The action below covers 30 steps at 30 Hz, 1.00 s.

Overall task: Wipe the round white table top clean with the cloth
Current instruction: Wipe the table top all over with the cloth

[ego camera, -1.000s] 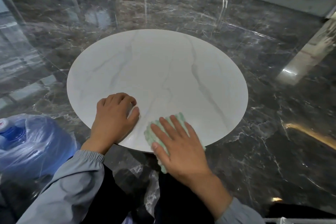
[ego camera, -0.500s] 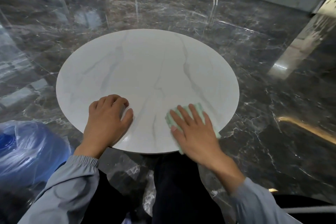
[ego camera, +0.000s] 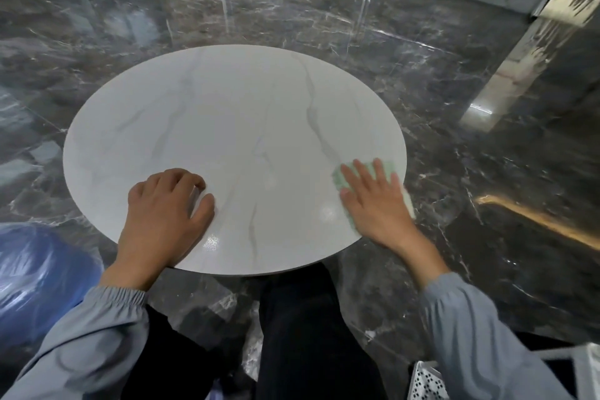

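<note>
The round white table top [ego camera: 233, 127] with faint grey veins fills the middle of the head view. A pale green cloth [ego camera: 389, 168] lies at its near right edge, partly over the rim. My right hand [ego camera: 373, 204] presses flat on the cloth with straight, spread fingers, covering most of it. My left hand [ego camera: 165, 214] rests on the near left part of the table top, its fingers loosely curled and its thumb out, holding nothing.
Dark polished marble floor [ego camera: 454, 107] surrounds the table. A blue water jug wrapped in plastic [ego camera: 35, 273] stands at the lower left. A white perforated basket [ego camera: 428, 381] shows at the bottom right. My dark-trousered legs [ego camera: 292, 334] are under the near rim.
My right hand has slid the cloth along the near edge from the middle to the right side of the table. My left hand has stayed in place.
</note>
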Each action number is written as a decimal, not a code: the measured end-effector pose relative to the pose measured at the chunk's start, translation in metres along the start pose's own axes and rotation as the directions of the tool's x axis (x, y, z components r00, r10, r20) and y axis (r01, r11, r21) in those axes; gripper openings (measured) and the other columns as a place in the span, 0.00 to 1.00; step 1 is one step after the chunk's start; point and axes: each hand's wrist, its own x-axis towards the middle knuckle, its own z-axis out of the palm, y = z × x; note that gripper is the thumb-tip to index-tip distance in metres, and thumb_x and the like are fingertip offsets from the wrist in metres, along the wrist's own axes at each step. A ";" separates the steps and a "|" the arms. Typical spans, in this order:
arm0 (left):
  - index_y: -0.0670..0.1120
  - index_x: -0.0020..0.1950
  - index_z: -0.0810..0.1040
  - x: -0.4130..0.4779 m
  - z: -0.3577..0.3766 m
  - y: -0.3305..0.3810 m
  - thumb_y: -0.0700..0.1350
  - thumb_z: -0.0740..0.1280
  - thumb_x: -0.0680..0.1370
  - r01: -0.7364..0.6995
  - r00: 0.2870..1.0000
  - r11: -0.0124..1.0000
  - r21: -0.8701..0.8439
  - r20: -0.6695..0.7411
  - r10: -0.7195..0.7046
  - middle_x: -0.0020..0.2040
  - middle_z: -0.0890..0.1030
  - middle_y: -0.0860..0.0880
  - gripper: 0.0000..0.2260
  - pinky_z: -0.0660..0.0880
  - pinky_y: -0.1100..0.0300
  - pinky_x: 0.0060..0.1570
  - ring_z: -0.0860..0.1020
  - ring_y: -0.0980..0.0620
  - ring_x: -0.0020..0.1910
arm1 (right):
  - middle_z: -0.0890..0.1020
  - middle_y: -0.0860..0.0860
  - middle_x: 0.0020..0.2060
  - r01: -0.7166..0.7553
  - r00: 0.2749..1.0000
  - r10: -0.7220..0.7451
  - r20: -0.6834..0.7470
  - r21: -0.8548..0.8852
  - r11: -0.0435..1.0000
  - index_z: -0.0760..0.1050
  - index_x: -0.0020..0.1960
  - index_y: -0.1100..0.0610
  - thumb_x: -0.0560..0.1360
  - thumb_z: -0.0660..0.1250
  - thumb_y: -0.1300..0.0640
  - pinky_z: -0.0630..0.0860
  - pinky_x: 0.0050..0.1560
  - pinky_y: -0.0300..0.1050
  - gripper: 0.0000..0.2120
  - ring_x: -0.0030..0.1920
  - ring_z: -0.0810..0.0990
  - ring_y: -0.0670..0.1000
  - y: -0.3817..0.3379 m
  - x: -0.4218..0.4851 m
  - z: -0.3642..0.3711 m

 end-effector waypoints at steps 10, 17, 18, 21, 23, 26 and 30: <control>0.53 0.58 0.79 -0.002 0.000 -0.002 0.57 0.61 0.79 -0.012 1.000 1.000 0.010 -0.021 0.012 0.60 0.78 0.51 0.13 0.69 0.43 0.61 0.76 0.44 0.60 | 0.46 0.38 0.83 0.323 0.946 -0.323 0.038 -0.006 0.946 0.43 0.82 0.34 0.83 0.41 0.34 0.39 0.81 0.55 0.29 0.83 0.40 0.46 -0.050 -0.026 0.007; 0.51 0.57 0.78 -0.002 0.002 0.000 0.58 0.60 0.79 -0.029 0.999 0.998 0.053 -0.012 0.030 0.59 0.79 0.50 0.15 0.69 0.44 0.58 0.76 0.43 0.57 | 0.49 0.41 0.84 -0.106 0.994 0.105 0.016 0.058 0.993 0.49 0.84 0.39 0.84 0.42 0.35 0.41 0.81 0.60 0.29 0.83 0.43 0.49 0.042 0.069 -0.016; 0.52 0.57 0.78 0.000 0.001 0.001 0.59 0.60 0.79 -0.032 0.999 0.998 0.052 -0.017 0.033 0.59 0.79 0.50 0.15 0.69 0.45 0.57 0.76 0.44 0.58 | 0.49 0.42 0.84 -0.142 0.990 0.142 0.005 0.070 0.987 0.49 0.83 0.39 0.84 0.43 0.35 0.41 0.81 0.61 0.29 0.83 0.44 0.50 0.045 0.081 -0.021; 0.53 0.56 0.78 0.002 0.001 0.000 0.59 0.60 0.79 -0.037 0.999 0.998 0.052 -0.024 0.038 0.59 0.79 0.51 0.14 0.69 0.45 0.57 0.76 0.45 0.57 | 0.48 0.43 0.84 -0.206 0.978 0.206 0.017 0.107 0.973 0.49 0.83 0.39 0.83 0.43 0.36 0.41 0.80 0.63 0.29 0.83 0.43 0.52 0.048 0.108 -0.030; 0.53 0.56 0.78 0.004 0.002 0.000 0.59 0.60 0.79 -0.040 0.999 0.998 0.052 -0.022 0.041 0.59 0.79 0.51 0.14 0.69 0.45 0.57 0.76 0.45 0.57 | 0.45 0.43 0.84 -0.234 0.971 0.229 0.064 0.089 0.968 0.47 0.83 0.38 0.83 0.42 0.36 0.38 0.79 0.65 0.29 0.83 0.40 0.53 0.045 0.117 -0.034; 0.53 0.56 0.78 0.005 0.004 0.000 0.60 0.59 0.79 -0.045 0.999 0.998 0.054 -0.027 0.047 0.59 0.78 0.52 0.15 0.69 0.44 0.58 0.75 0.45 0.59 | 0.42 0.42 0.84 -0.159 0.982 0.153 0.109 0.047 0.986 0.43 0.83 0.37 0.84 0.42 0.37 0.35 0.79 0.65 0.28 0.83 0.36 0.53 0.017 0.121 -0.030; 0.54 0.57 0.78 0.005 0.006 -0.002 0.61 0.59 0.79 -0.033 0.999 0.999 0.030 -0.023 0.034 0.60 0.78 0.52 0.16 0.69 0.44 0.59 0.75 0.45 0.61 | 0.43 0.41 0.83 0.153 0.981 -0.155 0.118 0.027 0.988 0.43 0.83 0.36 0.85 0.42 0.37 0.35 0.78 0.64 0.27 0.83 0.37 0.52 -0.070 0.102 -0.009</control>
